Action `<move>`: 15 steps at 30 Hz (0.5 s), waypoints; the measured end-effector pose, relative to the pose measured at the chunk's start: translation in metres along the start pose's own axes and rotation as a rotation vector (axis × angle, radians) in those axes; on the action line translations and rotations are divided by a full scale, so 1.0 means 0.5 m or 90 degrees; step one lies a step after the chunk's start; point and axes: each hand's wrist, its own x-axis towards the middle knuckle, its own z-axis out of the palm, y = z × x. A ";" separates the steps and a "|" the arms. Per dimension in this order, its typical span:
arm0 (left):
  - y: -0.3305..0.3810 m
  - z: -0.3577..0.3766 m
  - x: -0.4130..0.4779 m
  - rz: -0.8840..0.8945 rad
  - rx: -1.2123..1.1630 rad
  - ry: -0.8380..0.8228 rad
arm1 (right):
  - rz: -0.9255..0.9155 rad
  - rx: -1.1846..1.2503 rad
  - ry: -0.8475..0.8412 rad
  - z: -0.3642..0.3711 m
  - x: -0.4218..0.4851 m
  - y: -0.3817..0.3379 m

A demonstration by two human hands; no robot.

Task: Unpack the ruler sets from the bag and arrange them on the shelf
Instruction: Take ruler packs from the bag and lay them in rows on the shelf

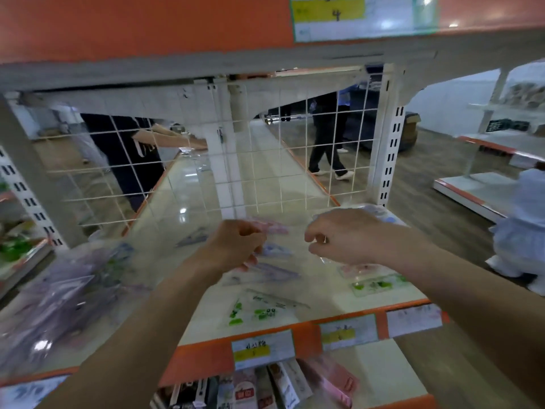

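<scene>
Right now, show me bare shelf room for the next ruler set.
Bare shelf lies between the wire grid and the left hand. Ruler sets crowd the front and right; the bag fills the left.

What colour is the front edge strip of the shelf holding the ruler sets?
Orange front edge strip, seen in the head view.

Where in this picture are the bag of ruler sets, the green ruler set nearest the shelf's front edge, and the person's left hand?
bag [67,287], head view, on its crinkled clear plastic side.
green ruler set [259,309], head view, middle of the packet.
left hand [236,246], head view, back of the hand.
</scene>
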 end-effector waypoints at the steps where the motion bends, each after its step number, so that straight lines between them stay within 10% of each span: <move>1: -0.010 -0.016 -0.005 -0.010 -0.005 0.018 | -0.017 -0.006 0.005 -0.006 0.014 -0.023; 15: -0.155 -0.221 -0.136 -0.118 0.027 0.245 | -0.256 0.065 0.000 -0.004 0.135 -0.276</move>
